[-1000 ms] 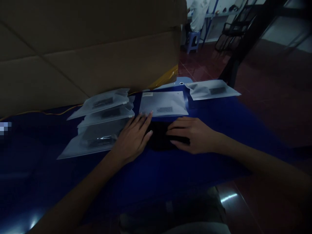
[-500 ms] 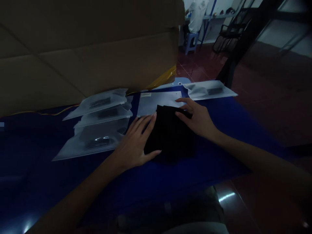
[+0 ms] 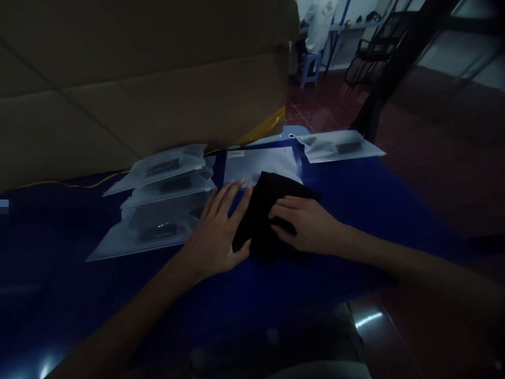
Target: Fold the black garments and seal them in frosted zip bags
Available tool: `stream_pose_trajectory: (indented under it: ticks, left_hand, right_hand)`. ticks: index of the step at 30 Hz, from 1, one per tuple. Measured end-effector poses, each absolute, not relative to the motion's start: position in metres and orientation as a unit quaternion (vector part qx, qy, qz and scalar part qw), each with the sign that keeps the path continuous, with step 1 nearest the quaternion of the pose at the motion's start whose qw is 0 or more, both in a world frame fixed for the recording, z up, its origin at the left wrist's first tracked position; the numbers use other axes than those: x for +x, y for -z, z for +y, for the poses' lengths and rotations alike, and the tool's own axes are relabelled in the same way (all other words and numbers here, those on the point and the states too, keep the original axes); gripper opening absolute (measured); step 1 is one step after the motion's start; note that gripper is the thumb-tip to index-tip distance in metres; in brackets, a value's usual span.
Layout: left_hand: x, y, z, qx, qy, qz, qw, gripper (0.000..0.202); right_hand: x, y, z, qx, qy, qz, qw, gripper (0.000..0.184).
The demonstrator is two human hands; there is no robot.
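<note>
Black cloth [image 3: 260, 234], bunched into folds, sits on the blue table [image 3: 366, 195] just in front of the labelled bag [image 3: 256, 162], the flat, pale one with a small white label at its far left corner; the cloth's far edge covers some of that bag's near right part.

Well to the left of the labelled bag, a thin yellow wire [image 3: 74, 185] runs across the table along the foot of a big cardboard box [image 3: 158, 105], which rises behind the bag and to its left. Left of the bag, three frosted bags [image 3: 161, 181] overlap in a row, each with a dark patch.

In front of the bag's left corner is the left hand [image 3: 215, 229], palm down, fingers spread and nearly straight, its thumb side against the cloth's left edge, gripping nothing. Yellow tape [image 3: 268, 127] shows on the box behind the bag.

Right of centre in front of the bag, the right hand [image 3: 305, 222] rests on the cloth, fingers curled, thumb a little apart below them; it is too dark to tell if a fold is pinched. Far behind the bag, a person in a white top [image 3: 317, 26] sits on a blue stool [image 3: 310, 68]. One more frosted bag [image 3: 339, 147] lies just right of the labelled one, and a black chair [image 3: 379, 50] stands far beyond, to its right.
</note>
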State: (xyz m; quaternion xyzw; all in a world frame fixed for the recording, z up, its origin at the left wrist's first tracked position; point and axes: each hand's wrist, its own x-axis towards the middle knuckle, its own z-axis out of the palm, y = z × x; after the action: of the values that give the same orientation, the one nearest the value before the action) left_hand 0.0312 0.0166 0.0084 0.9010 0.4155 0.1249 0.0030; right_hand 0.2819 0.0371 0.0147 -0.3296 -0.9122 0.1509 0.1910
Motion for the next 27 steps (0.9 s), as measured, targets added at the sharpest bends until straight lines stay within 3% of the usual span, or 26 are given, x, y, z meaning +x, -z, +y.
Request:
stream_pose_trajectory:
  ticks: [4, 7, 9, 11, 15, 17, 19, 21, 23, 27]
  left_hand:
    - [0.031, -0.023, 0.013, 0.893, -0.087, 0.436, -0.065, 0.103]
    - [0.025, -0.033, 0.011, 0.882, -0.051, 0.450, -0.130, 0.090]
    - [0.017, -0.034, 0.013, 0.871, -0.030, 0.460, -0.168, 0.077]
    - [0.007, -0.032, 0.017, 0.871, -0.007, 0.458, -0.178, 0.067]
    - [-0.002, -0.024, 0.023, 0.882, 0.006, 0.460, -0.105, 0.059]
    - [0.002, -0.022, 0.022, 0.872, -0.017, 0.483, -0.083, 0.051]
    - [0.008, -0.021, 0.020, 0.863, -0.039, 0.497, -0.082, 0.047]
    - [0.014, -0.021, 0.018, 0.858, -0.045, 0.502, -0.096, 0.060]
    - [0.016, -0.020, 0.018, 0.856, -0.044, 0.503, -0.109, 0.069]
    - [0.009, -0.022, 0.022, 0.860, -0.047, 0.496, -0.107, 0.060]
  right_hand:
    - [0.292, -0.029, 0.047, -0.379, -0.346, -0.811, 0.280, 0.014]
    - [0.298, -0.039, 0.051, -0.364, -0.508, -0.701, 0.344, 0.028]
    - [0.303, -0.043, 0.056, -0.383, -0.551, -0.645, 0.366, 0.037]
    - [0.311, -0.046, 0.062, -0.439, -0.503, -0.643, 0.375, 0.040]
    - [0.329, -0.048, 0.077, -0.546, -0.201, -0.746, 0.325, 0.023]
    - [0.336, -0.047, 0.082, -0.601, -0.107, -0.743, 0.275, 0.027]
    - [0.341, -0.046, 0.086, -0.641, -0.072, -0.733, 0.215, 0.049]
    - [0.346, -0.043, 0.090, -0.659, -0.052, -0.735, 0.148, 0.063]
    - [0.355, -0.038, 0.095, -0.665, -0.027, -0.742, 0.083, 0.056]
    - [0.378, -0.030, 0.104, -0.660, -0.015, -0.751, -0.011, 0.032]
